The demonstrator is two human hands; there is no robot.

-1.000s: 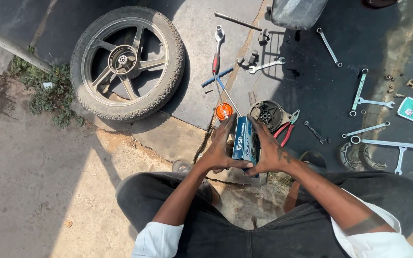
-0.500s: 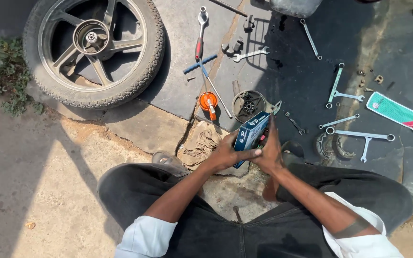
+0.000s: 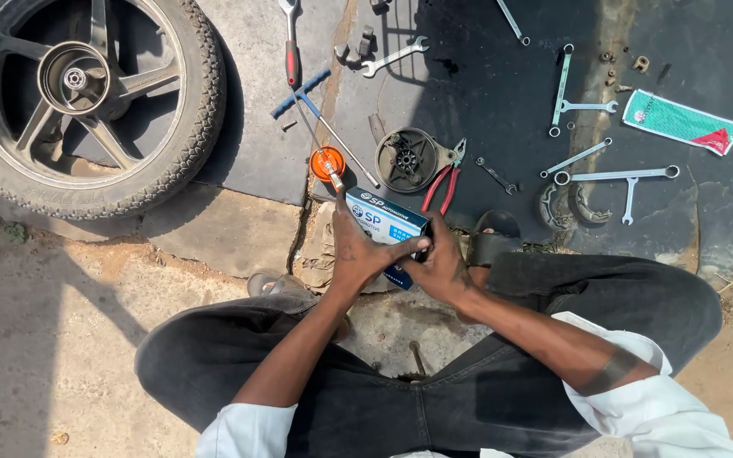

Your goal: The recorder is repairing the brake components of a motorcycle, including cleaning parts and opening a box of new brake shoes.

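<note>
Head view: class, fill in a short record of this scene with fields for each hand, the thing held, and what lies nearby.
left hand: grips the box's near side
right hand: at the box's right end
held thing: blue and white box
nearby: red-handled pliers, round metal hub part, orange cap, spanners
far left: wheel

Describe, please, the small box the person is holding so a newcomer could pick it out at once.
Start at the big spoked wheel lying at upper left, then move right and down past the orange cap on the ground. There the left hand and right hand grip a small cardboard box. It alone is blue and white; the metal spanners and red-handled pliers lie untouched.
</note>
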